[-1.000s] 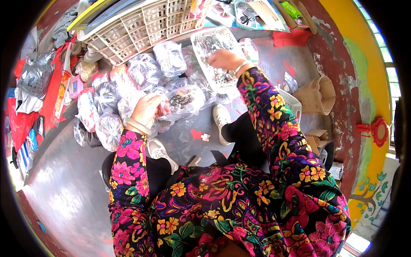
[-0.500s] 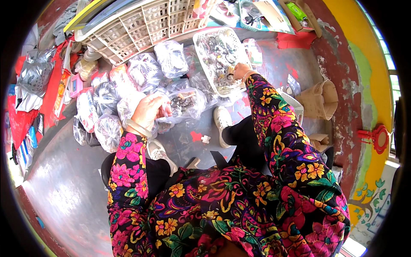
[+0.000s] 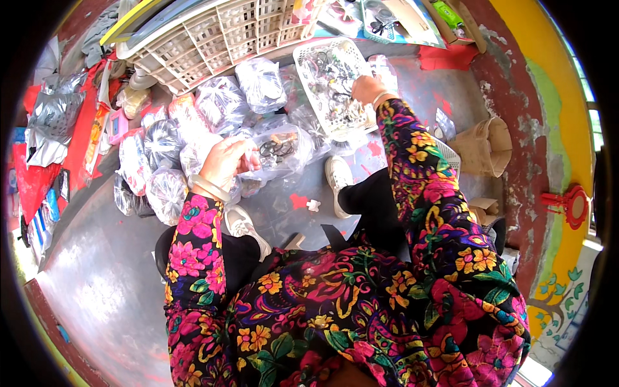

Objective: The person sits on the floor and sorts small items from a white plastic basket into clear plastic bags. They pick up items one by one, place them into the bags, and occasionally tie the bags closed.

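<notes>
My left hand (image 3: 227,161) is closed on the edge of a clear plastic bag (image 3: 293,155), which gapes open toward the right. Dark looped items, perhaps hair ties, show inside it. Over to the right, my right hand (image 3: 370,89) hangs at the right side of a white perforated basket (image 3: 304,71). A jumble of small dark and light loops and trinkets fills that basket. The fingers of this hand point down at the jumble and look bent together; whatever is in them is too small to make out.
Several filled clear bags (image 3: 166,193) lie heaped at the left. Behind them stands a large cream plastic crate (image 3: 225,42). A brown paper bag (image 3: 483,147) and a white perforated basket (image 3: 449,158) are at the right. My shoes (image 3: 338,180) rest on the grey floor.
My right hand has moved slightly up and right at the basket. The left hand keeps its hold on the bag, whose mouth sits a little wider and higher.
</notes>
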The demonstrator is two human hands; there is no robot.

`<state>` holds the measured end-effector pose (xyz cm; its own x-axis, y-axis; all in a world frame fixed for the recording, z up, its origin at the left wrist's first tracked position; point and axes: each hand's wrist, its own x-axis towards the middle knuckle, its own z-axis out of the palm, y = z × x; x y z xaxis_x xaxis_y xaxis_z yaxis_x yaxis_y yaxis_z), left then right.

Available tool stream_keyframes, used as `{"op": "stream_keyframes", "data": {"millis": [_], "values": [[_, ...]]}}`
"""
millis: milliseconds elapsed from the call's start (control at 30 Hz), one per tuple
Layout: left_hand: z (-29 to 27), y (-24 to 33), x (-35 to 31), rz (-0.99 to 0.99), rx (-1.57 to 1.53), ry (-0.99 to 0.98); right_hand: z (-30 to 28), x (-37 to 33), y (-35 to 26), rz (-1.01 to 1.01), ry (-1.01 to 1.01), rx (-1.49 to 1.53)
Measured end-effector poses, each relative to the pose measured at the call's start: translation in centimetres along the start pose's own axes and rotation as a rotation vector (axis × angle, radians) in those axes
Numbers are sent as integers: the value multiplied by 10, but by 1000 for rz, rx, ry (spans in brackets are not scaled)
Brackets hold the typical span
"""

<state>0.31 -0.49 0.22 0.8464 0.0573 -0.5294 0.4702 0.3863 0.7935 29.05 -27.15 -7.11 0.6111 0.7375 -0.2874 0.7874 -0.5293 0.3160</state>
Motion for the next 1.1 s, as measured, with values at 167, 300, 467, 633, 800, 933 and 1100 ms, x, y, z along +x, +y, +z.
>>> {"op": "stream_keyframes", "data": {"millis": [167, 300, 467, 633, 800, 933, 1100], "values": [[-3, -1, -1, -10, 30, 13, -122, -30, -16, -12, -341, 1024], [-1, -1, -1, -5, 36, 9, -140, -39, -75, -319, -612, 1087], [-1, -3, -2, 27, 46, -5, -89, -18, -158, -78, -778, 1065], [-7, -9, -1, 10, 59, -55, -32, 17, -200, -100, -701, 1016], [21, -1, 12, 7, 108, -181, 139, 67, -195, -247, -941, 1391], [-8, -10, -4, 8, 71, -47, -32, 29, -244, -499, -88, 433], [2, -5, 1, -14, 65, -55, -29, 19, -233, -417, 5, 693]]}}
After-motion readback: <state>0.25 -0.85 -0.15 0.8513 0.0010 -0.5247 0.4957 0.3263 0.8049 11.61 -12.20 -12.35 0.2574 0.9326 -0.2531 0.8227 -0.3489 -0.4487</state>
